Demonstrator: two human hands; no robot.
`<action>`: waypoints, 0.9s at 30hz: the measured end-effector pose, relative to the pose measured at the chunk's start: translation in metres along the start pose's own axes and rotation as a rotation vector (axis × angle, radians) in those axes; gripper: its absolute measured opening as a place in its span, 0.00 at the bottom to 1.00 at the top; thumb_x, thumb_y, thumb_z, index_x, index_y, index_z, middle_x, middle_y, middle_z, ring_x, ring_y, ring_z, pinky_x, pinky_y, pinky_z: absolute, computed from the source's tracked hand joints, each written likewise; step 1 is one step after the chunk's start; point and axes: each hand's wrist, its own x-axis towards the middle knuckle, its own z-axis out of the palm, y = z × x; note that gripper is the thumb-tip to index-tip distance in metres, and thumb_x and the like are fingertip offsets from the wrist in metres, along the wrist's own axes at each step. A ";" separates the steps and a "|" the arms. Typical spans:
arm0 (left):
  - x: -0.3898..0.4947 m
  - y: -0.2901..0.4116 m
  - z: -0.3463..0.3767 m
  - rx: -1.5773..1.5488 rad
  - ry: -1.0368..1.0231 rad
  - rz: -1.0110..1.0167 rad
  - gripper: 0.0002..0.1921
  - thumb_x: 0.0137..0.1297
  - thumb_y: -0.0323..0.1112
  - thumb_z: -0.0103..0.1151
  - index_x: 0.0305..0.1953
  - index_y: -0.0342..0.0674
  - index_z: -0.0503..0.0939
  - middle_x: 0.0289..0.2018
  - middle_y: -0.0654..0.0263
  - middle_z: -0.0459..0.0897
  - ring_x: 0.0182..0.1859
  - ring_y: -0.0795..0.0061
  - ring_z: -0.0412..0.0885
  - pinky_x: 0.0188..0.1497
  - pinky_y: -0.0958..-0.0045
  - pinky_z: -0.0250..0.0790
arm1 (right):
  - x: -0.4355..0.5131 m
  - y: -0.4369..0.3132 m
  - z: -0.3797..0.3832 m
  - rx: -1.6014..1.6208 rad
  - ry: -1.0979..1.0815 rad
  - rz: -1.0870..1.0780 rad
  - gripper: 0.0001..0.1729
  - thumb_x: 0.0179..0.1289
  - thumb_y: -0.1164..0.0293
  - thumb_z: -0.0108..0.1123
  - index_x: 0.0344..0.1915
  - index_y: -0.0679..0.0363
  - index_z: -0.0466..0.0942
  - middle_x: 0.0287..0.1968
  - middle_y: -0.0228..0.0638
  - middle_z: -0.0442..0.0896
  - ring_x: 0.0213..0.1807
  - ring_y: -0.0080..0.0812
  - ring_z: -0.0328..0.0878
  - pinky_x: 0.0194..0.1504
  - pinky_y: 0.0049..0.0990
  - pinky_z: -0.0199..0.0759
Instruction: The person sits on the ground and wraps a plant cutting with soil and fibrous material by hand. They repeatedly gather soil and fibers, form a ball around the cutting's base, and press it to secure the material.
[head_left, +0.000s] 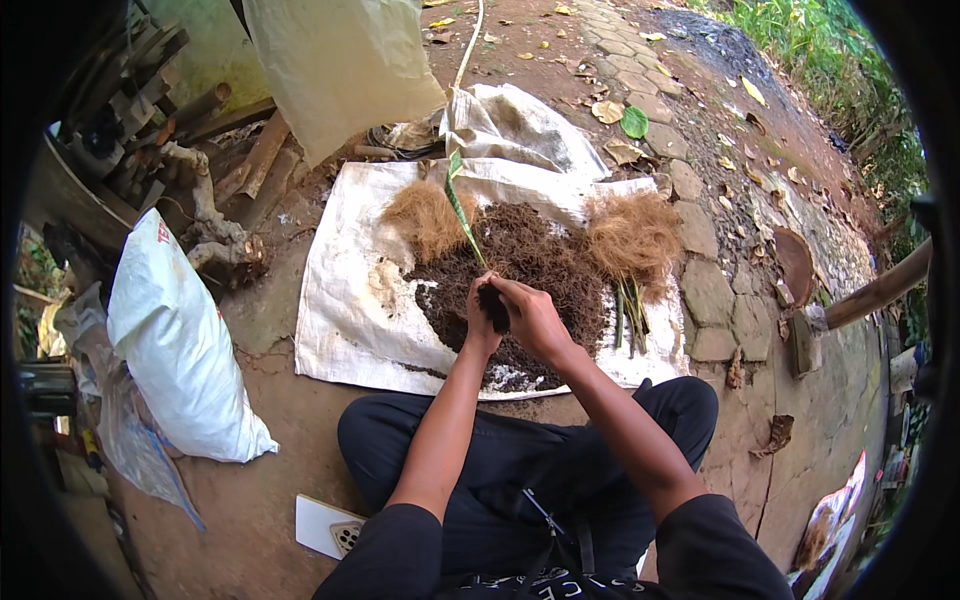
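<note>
My left hand (481, 319) cups a dark clump (493, 308), at the base of a long green leaf (461, 204) like that of a snake plant. Whether the clump is bare soil or a small black bag is unclear. My right hand (535, 316) closes over it from the right, its fingertips at the leaf's base and hidden in part. Both hands are above a heap of dark, fibrous soil (540, 251), spread on a white woven sack (345, 300). Tufts of brown fibre lie left (427, 219) and right (634, 238) of the heap. Several cut leaves (632, 315) rest below the right tuft.
A full white sack (176, 352) stands at the left, beside stacked wood (255, 169) and a gnarled branch (202, 202). A phone (324, 527) lies by my left thigh. Stone pavers (705, 300) run along the right. A pale sheet (341, 67) hangs at the top.
</note>
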 end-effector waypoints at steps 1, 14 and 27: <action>0.000 -0.002 0.001 0.027 -0.004 0.085 0.14 0.80 0.50 0.49 0.51 0.50 0.79 0.42 0.73 0.82 0.47 0.76 0.82 0.55 0.71 0.75 | -0.002 0.000 -0.002 0.048 0.034 0.010 0.17 0.69 0.81 0.62 0.57 0.65 0.84 0.56 0.51 0.87 0.54 0.50 0.87 0.56 0.40 0.81; -0.006 -0.003 0.015 0.004 0.184 -0.127 0.15 0.75 0.54 0.53 0.50 0.52 0.77 0.39 0.69 0.83 0.40 0.71 0.83 0.42 0.67 0.78 | -0.022 0.029 -0.027 -0.325 -0.191 -0.318 0.29 0.59 0.79 0.69 0.62 0.68 0.80 0.62 0.49 0.80 0.66 0.50 0.76 0.64 0.41 0.77; -0.007 -0.016 0.013 -0.021 0.238 -0.149 0.19 0.72 0.56 0.61 0.49 0.48 0.75 0.37 0.63 0.81 0.39 0.70 0.82 0.42 0.68 0.78 | -0.024 0.062 -0.008 0.007 -0.025 -0.047 0.12 0.61 0.77 0.71 0.46 0.62 0.90 0.42 0.43 0.87 0.50 0.45 0.84 0.52 0.38 0.80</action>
